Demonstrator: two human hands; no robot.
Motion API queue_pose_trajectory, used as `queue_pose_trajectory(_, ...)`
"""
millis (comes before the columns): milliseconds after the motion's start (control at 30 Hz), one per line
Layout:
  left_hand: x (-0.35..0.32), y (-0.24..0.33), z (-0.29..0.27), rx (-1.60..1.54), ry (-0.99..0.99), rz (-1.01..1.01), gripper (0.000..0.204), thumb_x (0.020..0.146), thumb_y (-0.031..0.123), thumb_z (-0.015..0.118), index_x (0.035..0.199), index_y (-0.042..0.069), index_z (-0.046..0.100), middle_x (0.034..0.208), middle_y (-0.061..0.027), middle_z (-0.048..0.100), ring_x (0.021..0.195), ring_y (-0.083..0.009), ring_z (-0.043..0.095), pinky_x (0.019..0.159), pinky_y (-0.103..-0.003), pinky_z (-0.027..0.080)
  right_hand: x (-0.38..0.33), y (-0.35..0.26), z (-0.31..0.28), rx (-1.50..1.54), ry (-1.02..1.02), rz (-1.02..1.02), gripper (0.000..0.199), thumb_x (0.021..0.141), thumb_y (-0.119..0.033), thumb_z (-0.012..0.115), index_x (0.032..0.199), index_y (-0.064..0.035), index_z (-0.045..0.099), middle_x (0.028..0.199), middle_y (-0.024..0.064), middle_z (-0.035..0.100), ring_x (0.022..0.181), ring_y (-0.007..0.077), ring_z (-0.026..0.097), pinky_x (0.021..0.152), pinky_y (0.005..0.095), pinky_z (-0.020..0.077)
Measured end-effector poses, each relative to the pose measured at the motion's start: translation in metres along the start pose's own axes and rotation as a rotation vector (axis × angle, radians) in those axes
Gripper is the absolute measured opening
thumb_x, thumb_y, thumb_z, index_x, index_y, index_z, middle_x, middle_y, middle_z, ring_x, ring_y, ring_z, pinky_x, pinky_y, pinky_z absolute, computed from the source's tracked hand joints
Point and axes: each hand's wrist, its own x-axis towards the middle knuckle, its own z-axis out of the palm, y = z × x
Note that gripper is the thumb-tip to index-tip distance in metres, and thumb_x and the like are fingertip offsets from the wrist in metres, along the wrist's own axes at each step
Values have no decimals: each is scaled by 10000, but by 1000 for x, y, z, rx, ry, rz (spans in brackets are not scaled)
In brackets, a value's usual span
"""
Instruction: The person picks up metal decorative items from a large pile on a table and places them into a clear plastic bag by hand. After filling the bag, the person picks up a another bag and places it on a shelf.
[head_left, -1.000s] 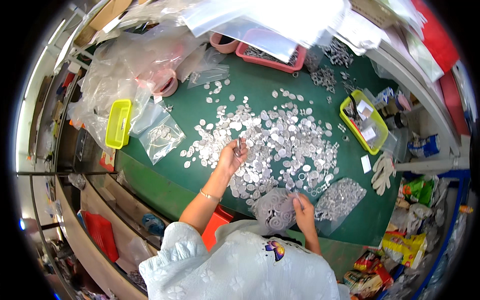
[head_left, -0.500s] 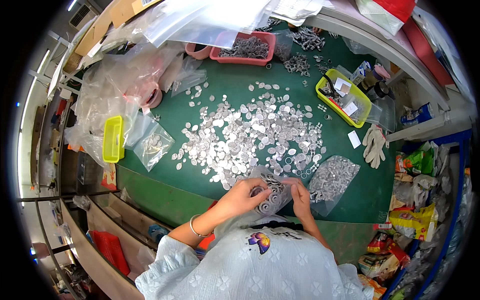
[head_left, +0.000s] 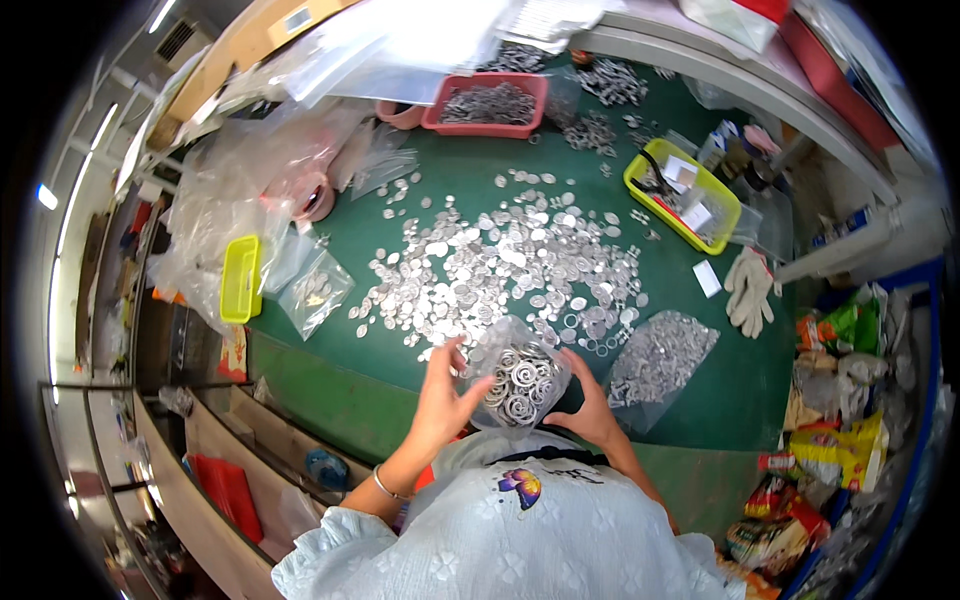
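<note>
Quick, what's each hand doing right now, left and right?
Left hand: fingers spread, holding the left side of the clear bag of metal rings.
Right hand: holding the bag's right side.

A clear plastic bag (head_left: 518, 380) bulging with silver metal rings sits upright at the green table's (head_left: 420, 190) near edge.

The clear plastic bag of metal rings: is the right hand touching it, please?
Touching: the head view shows the right hand cupping the clear plastic bag of metal rings.

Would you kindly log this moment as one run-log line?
left hand: on clear bag of metal rings | right hand: holding same bag | loose rings: spread on green table
</note>
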Motion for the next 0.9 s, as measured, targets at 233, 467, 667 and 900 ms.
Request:
queue_pose_trajectory(233,-49,-27,4,-116,-234,94,975,631,283,791,1364,23,203,1302,-201,275,1227,-325,287,1011,-354,285,33,5,22,-315,-174,-104,587,580,-180,785,1097,-27,552,1050,110,504,1029,279,443,887,368,355)
queue_pose_trajectory(467,-56,-71,34,-79,-38,236,1090,587,217,806,1398,17,106,1428,-248,122,1334,-391,116,1084,-438,147,33,37,39,24,-294,-75,143,816,-60,511,755,12,618,1117,162,572,1146,291,467,989,429,320)
queue_pose_trajectory(667,-22,-75,73,-55,-106,198,1197,551,153,800,1399,9,-32,1415,-234,181,1302,-404,192,1056,-465,190,38,36,26,-78,-386,28,138,823,-77,516,808,25,608,1091,172,576,1092,292,482,961,417,336)
queue_pose_trajectory(900,-15,-75,106,-440,8,367,524,755,139,623,1224,28,415,1077,-160,462,1037,-316,474,875,-359,383,60,27,39,-135,-394,-11,160,830,-96,521,868,40,596,1060,182,581,1028,293,499,928,403,355)
